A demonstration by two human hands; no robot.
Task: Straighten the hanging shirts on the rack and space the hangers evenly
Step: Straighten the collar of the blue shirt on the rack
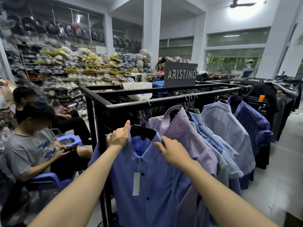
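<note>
A plain blue shirt (pixel 152 182) with a white tag hangs on a black hanger (pixel 143 132) at the near left end of the black metal rack (pixel 131 103). My left hand (pixel 118 136) grips the shirt's left shoulder, thumb raised. My right hand (pixel 172 150) pinches the right side of its collar. Behind it hang a purple checked shirt (pixel 183 128), several light blue shirts (pixel 208 135), a pale checked shirt (pixel 227 126) and a dark blue plaid shirt (pixel 252 118). These are bunched in uneven groups along the rail.
Two people sit on blue plastic chairs (pixel 49 177) close to the rack's left side. An ARISTINO sign (pixel 180 74) stands on the rack top. Shelves of bagged clothes (pixel 73 69) fill the left wall. Dark garments (pixel 278 102) hang at the far right, with bare floor (pixel 278 177) beside them.
</note>
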